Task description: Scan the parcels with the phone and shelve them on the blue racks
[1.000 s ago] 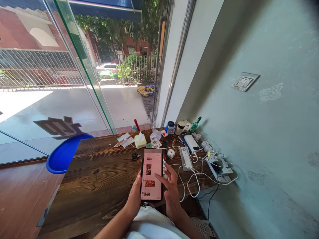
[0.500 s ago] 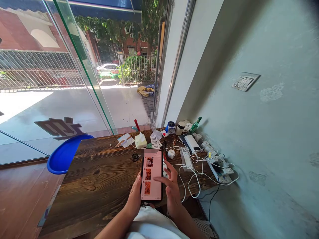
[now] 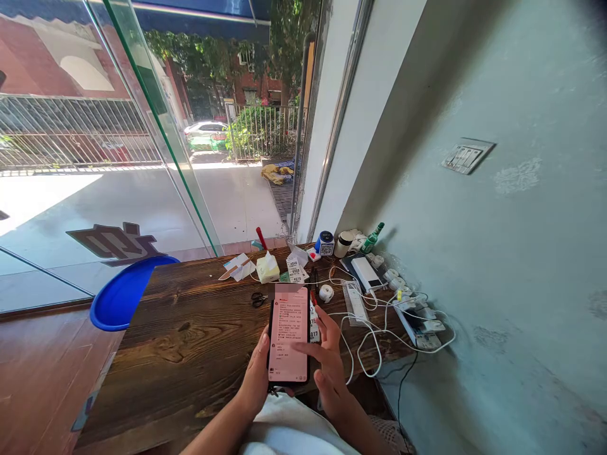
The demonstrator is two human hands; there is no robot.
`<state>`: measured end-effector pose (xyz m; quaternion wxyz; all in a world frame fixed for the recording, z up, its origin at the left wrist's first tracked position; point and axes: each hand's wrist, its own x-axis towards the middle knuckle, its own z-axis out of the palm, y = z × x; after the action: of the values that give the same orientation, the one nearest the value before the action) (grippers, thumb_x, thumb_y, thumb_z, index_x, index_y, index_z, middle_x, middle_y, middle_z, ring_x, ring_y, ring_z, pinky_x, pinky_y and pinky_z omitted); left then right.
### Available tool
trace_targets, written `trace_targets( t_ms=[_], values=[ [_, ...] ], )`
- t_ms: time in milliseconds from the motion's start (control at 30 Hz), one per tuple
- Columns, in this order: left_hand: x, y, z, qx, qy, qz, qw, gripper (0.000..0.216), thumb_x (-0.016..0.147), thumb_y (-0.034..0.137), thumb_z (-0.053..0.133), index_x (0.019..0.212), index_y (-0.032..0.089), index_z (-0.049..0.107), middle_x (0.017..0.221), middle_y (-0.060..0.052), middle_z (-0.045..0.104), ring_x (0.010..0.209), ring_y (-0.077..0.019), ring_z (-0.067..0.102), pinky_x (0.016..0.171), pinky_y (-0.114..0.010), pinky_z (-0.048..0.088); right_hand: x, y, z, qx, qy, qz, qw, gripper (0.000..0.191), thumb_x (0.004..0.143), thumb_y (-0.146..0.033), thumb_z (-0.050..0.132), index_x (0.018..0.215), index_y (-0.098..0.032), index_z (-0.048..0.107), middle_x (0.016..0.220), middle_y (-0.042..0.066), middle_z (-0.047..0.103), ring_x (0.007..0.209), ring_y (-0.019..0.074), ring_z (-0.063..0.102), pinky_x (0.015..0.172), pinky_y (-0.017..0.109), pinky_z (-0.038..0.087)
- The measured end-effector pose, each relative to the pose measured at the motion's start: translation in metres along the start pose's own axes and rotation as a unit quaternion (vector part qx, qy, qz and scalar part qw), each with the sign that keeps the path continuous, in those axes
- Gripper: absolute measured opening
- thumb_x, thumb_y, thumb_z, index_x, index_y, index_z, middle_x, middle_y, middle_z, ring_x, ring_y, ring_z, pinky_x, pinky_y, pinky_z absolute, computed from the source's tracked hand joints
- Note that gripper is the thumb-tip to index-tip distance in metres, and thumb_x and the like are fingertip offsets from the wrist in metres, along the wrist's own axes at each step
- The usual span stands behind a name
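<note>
The left hand (image 3: 256,373) is clamped on the lower left side of a phone (image 3: 289,335), held above the near edge of the wooden surface (image 3: 190,341). The right hand (image 3: 329,363) is empty, fingers apart, its forefinger over the screen (image 3: 288,368); contact cannot be told. Text replaces the photographs shown a moment ago, suggesting continued scrolling.

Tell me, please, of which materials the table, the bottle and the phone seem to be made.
Table: wood, perhaps varnished; dark grain and knots show.
Bottle: probably glass, glossy; it looks green with highlights, though plastic is possible.
Phone, in the left hand: likely a smooth glass screen, flat and lit; the dark edge's material is unclear.
</note>
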<state>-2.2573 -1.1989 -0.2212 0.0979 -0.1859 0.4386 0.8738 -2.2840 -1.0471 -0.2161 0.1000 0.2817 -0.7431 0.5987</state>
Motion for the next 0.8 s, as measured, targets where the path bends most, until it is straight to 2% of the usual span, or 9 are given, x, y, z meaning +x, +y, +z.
trace_targets(
  t_ms=[33, 67, 167, 300, 433, 600, 667, 733, 800],
  values=[
    [0.0002, -0.0002, -0.0005, 0.0, 0.0, -0.001, 1.0, 0.087, 0.072, 0.067, 0.064, 0.142, 0.022, 0.037, 0.1, -0.01, 0.071, 0.069, -0.0235, 0.069, 0.034, -0.02, 0.044, -0.0003, -0.0007, -0.001, -0.021, -0.005, 0.005, 1.0, 0.056, 0.091, -0.066, 0.033, 0.118, -0.03, 0.065, 0.155, 0.0, 0.014, 0.141, 0.0381, 0.01, 0.113, 0.059, 0.014],
    [0.0003, -0.0005, -0.001, 0.001, -0.001, -0.001, 1.0, 0.087, 0.072, 0.067, 0.063, 0.142, 0.022, 0.037, 0.101, -0.01, 0.071, 0.069, -0.0235, 0.069, 0.034, -0.02, 0.043, -0.0005, -0.0012, -0.0017, -0.032, -0.008, 0.007, 0.999, 0.056, 0.092, -0.066, 0.032, 0.122, -0.03, 0.063, 0.156, 0.0, 0.012, 0.141, 0.0381, 0.009, 0.113, 0.06, 0.014],
    [0.0, -0.0019, -0.0017, 0.006, -0.006, 0.0, 1.0, 0.089, 0.072, 0.069, 0.062, 0.142, 0.021, 0.034, 0.102, -0.011, 0.07, 0.07, -0.0236, 0.069, 0.033, -0.02, 0.043, -0.0016, -0.0009, -0.0021, -0.01, -0.009, -0.011, 1.0, 0.053, 0.094, -0.062, 0.029, 0.1, -0.033, 0.073, 0.154, -0.004, 0.018, 0.139, 0.0382, 0.014, 0.111, 0.061, 0.016],
    [-0.0017, -0.0025, -0.0002, 0.009, -0.006, 0.005, 1.0, 0.088, 0.071, 0.07, 0.062, 0.14, 0.021, 0.036, 0.102, -0.011, 0.071, 0.069, -0.0241, 0.069, 0.032, -0.02, 0.043, -0.0039, 0.0015, 0.0003, -0.004, 0.002, 0.005, 1.0, 0.052, 0.095, -0.061, 0.026, 0.104, -0.035, 0.07, 0.153, -0.005, 0.017, 0.138, 0.0368, 0.013, 0.111, 0.061, 0.013],
    [-0.0024, -0.0021, 0.0014, 0.019, -0.003, 0.006, 1.0, 0.09, 0.071, 0.072, 0.06, 0.14, 0.02, 0.037, 0.103, -0.012, 0.071, 0.069, -0.0259, 0.07, 0.034, -0.025, 0.048, -0.005, 0.0005, 0.0023, 0.026, 0.001, 0.008, 1.0, 0.055, 0.095, -0.061, 0.03, 0.082, -0.033, 0.074, 0.152, -0.008, 0.019, 0.137, 0.037, 0.013, 0.11, 0.06, 0.013],
    [-0.0012, -0.0032, -0.0002, 0.01, -0.008, 0.0, 1.0, 0.095, 0.069, 0.072, 0.061, 0.142, 0.02, 0.033, 0.103, -0.012, 0.071, 0.071, -0.0271, 0.07, 0.033, -0.025, 0.048, -0.0057, -0.0015, 0.0025, 0.023, 0.007, 0.011, 1.0, 0.053, 0.095, -0.059, 0.033, 0.079, -0.03, 0.074, 0.152, -0.007, 0.02, 0.137, 0.0359, 0.015, 0.112, 0.056, 0.013],
    [-0.0013, -0.0032, -0.0006, 0.007, 0.0, -0.001, 1.0, 0.093, 0.071, 0.069, 0.062, 0.144, 0.02, 0.032, 0.102, -0.011, 0.071, 0.072, -0.0269, 0.07, 0.033, -0.024, 0.048, -0.0064, 0.0006, 0.0026, -0.004, 0.007, 0.019, 1.0, 0.052, 0.096, -0.059, 0.029, 0.095, -0.032, 0.073, 0.152, -0.005, 0.018, 0.139, 0.0357, 0.013, 0.113, 0.057, 0.013],
    [-0.0021, -0.0028, -0.0003, 0.005, 0.014, -0.001, 1.0, 0.09, 0.072, 0.066, 0.063, 0.144, 0.022, 0.032, 0.102, -0.01, 0.071, 0.071, -0.026, 0.07, 0.033, -0.023, 0.047, -0.0073, 0.004, 0.0027, -0.022, 0.013, 0.023, 0.999, 0.051, 0.095, -0.061, 0.028, 0.118, -0.034, 0.065, 0.153, -0.001, 0.015, 0.14, 0.0361, 0.012, 0.113, 0.058, 0.014],
    [-0.0032, -0.0019, 0.0005, 0.003, 0.019, -0.001, 1.0, 0.09, 0.071, 0.066, 0.064, 0.143, 0.022, 0.033, 0.101, -0.01, 0.071, 0.07, -0.0251, 0.07, 0.033, -0.022, 0.046, -0.0081, 0.0072, 0.0026, -0.027, 0.019, 0.011, 0.999, 0.051, 0.094, -0.062, 0.029, 0.122, -0.035, 0.062, 0.154, -0.001, 0.014, 0.14, 0.0372, 0.012, 0.112, 0.06, 0.015]
  ],
)
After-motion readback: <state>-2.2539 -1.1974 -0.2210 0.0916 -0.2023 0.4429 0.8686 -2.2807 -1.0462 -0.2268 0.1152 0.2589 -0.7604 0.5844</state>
